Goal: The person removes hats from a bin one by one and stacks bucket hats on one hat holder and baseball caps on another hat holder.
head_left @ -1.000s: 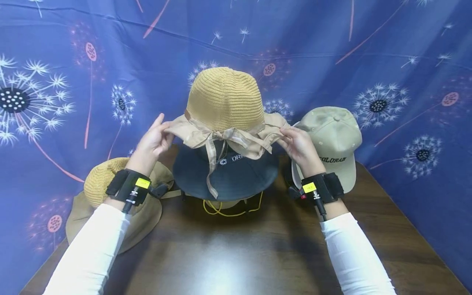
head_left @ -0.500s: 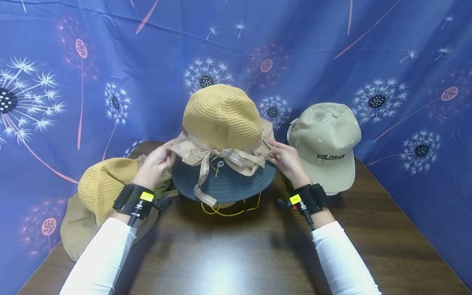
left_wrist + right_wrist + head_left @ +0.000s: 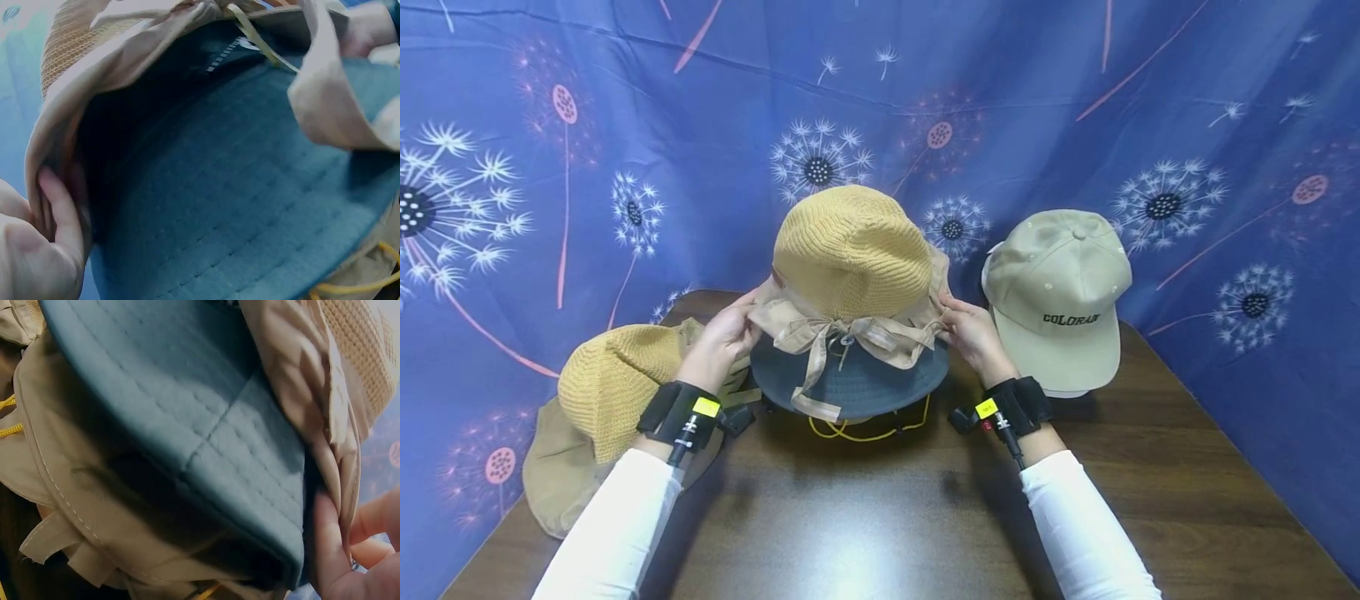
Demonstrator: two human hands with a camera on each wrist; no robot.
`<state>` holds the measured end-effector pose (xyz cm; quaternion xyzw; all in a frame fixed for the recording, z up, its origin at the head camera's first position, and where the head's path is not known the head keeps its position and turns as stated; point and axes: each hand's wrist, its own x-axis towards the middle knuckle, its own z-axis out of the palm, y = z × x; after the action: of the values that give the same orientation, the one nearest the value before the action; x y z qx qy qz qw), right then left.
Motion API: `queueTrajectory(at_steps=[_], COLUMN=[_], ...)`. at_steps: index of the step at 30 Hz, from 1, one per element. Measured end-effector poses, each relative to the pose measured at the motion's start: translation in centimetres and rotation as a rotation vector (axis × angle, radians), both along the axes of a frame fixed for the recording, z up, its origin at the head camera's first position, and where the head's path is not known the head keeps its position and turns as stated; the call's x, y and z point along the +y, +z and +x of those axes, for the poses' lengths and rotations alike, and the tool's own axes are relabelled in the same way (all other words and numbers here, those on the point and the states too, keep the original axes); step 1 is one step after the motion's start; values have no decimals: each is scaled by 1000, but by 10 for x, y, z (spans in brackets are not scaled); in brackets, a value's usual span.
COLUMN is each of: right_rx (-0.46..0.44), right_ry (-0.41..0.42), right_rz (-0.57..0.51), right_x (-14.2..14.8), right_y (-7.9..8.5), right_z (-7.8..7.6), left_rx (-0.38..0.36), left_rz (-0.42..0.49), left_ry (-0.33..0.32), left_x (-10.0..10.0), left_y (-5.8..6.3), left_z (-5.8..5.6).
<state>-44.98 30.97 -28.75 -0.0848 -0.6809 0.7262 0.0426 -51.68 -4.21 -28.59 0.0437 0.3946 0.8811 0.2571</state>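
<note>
A sun hat with a yellow knitted crown and a beige fabric brim sits over a dark blue wide-brimmed hat. A beige ribbon bow is tied at its front, one tail hanging over the blue brim. My left hand pinches the left side of the beige brim; in the left wrist view its fingers curl round the folded edge. On the opposite side my right hand pinches the brim between thumb and fingers. Under the blue brim a khaki hat shows.
To the left lies another yellow-and-khaki hat, partly behind my left forearm. A light green cap with dark lettering stands at the right. A yellow cord loops out below the stack onto the wooden table. A blue dandelion-print cloth hangs behind.
Both hands have lowered the yellow sun hat onto the blue hat and drawn slightly closer together. Its crown now sits lower, and the ribbon tail drapes on the blue brim.
</note>
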Motion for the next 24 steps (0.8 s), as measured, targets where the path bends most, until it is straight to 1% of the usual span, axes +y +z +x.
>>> queueTrajectory(at_steps=[3, 5, 6, 9, 11, 12, 14, 17, 19, 20, 22, 24], right_rx=[41, 77, 92, 136, 171, 191, 246, 344, 416, 450, 516, 580], right_ry=[-29, -42, -47, -76, -110, -128, -148, -135, -114, -105, -91, -57], right_rz=[22, 39, 58, 149, 193, 217, 244, 317, 372, 400, 436, 431], right_x=[-2, -4, -4, -8, -14, -17, -26, -43, -54, -60, -72, -84], right_y=[6, 9, 11, 14, 16, 18, 23, 30, 31, 32, 32, 31], right_z=[9, 18, 24, 44, 58, 65, 77, 94, 103, 106, 112, 116], left_rx=[46, 65, 89, 201, 302, 358, 495, 689, 789, 823, 871, 894], left_rz=[-114, -195, -237, -371, -483, -542, -711, -956, -1085, -1131, -1204, -1279], left_ry=[60, 88, 99, 132, 179, 217, 315, 508, 618, 654, 701, 720], left_x=[1, -1, -2, -8, -15, -19, -28, -40, -47, -50, -55, -60], left_y=[6, 10, 12, 15, 15, 14, 11, 4, -2, -6, -11, -17], left_z=[10, 21, 28, 48, 61, 67, 80, 97, 108, 114, 124, 133])
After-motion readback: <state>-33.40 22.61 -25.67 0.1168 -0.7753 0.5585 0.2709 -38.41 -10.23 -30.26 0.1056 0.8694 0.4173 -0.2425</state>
